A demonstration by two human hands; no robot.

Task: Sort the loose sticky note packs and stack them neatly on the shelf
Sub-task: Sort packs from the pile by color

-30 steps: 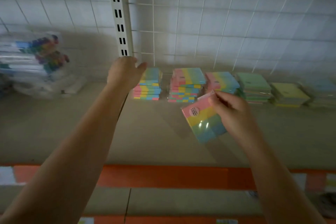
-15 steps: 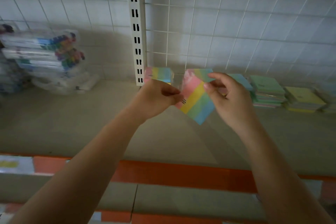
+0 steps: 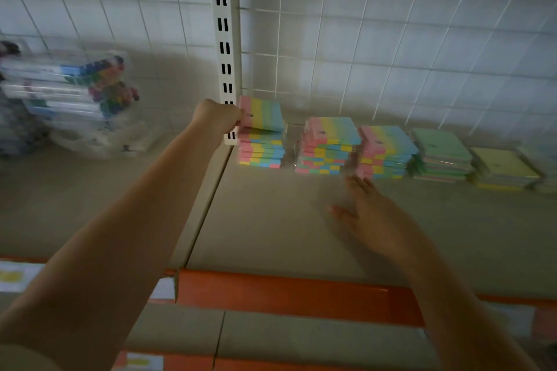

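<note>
My left hand (image 3: 217, 117) pinches the left edge of a pink-yellow-green-blue striped sticky note pack (image 3: 263, 114), held tilted on top of the leftmost striped stack (image 3: 261, 150) beside the white upright. Two more striped stacks (image 3: 328, 146) (image 3: 387, 151) follow to the right, then a green stack (image 3: 441, 156) and a yellow stack (image 3: 503, 170). My right hand (image 3: 373, 214) hovers blurred over the beige shelf (image 3: 271, 220), fingers straight, holding nothing.
A slotted white upright (image 3: 226, 48) rises at the back against the wire grid wall (image 3: 361, 48). A clear bag of coloured stationery packs (image 3: 78, 99) lies at the left. An orange rail (image 3: 286, 295) lines the shelf's front edge.
The striped pack passed from my right hand to my left, which carried it back onto the leftmost stack. My right hand let go and dropped away over the shelf.
</note>
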